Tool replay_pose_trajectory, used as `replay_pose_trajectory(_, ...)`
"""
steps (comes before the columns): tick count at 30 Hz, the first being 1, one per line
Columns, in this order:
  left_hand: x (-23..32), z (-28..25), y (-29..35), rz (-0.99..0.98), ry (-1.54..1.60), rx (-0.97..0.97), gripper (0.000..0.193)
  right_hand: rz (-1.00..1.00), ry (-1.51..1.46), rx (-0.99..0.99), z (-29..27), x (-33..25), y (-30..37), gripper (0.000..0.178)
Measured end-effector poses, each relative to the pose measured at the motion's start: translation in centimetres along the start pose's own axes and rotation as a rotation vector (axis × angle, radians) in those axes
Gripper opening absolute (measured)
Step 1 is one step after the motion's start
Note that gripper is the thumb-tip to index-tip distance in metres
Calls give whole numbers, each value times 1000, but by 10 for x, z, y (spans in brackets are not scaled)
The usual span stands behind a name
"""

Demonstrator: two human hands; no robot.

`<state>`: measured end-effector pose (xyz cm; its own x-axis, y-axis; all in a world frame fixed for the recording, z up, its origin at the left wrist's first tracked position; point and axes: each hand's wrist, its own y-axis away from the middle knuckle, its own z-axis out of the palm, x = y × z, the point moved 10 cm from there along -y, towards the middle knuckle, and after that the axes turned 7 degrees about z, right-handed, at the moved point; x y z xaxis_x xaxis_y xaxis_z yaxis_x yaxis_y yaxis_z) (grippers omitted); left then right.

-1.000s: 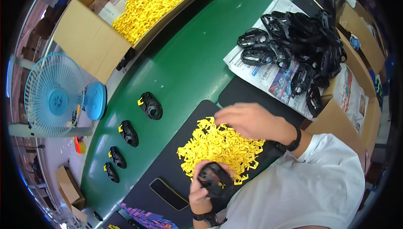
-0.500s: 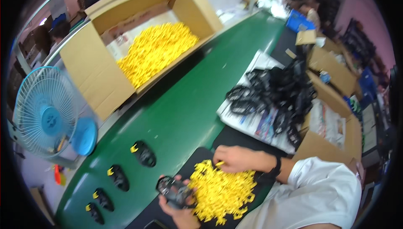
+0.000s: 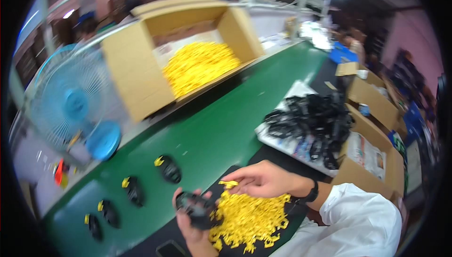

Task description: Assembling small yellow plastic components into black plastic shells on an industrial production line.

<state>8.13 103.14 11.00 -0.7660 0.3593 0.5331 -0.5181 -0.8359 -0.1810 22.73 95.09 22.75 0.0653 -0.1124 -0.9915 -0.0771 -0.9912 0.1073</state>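
Note:
My left hand (image 3: 190,226) is closed around a black plastic part (image 3: 195,209), an oval shell shape, held up at the near edge of the green belt. Between the fingertips of my right hand (image 3: 263,180) is a small yellow plastic clip (image 3: 229,183), a short way above and right of the black part and apart from it. Under my right hand spreads a heap of yellow clips (image 3: 252,219) on a black mat. Several black parts with yellow clips at one end (image 3: 168,169) lie in a row on the belt to the left.
A green conveyor belt (image 3: 212,125) runs from lower left to upper right. Beyond it sits an open cardboard box (image 3: 136,80) of yellow clips, with a blue fan (image 3: 75,104) to its left. Black parts (image 3: 310,120) are piled on white sheeting at right, beside cardboard boxes (image 3: 372,148).
My right hand has lifted from the heap with a yellow clip and moved left toward the black part. The left hand still holds that part. The whole view has shifted.

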Motion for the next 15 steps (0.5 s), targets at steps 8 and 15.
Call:
replay_pose_trajectory(8,32,12,-11,151,-299,3,96,-406,567,57,34,-42,-31,20)
replay_pose_trajectory(15,32,47,-23,258,-650,-143,93,-476,489,-14,23,-40,-30,21)
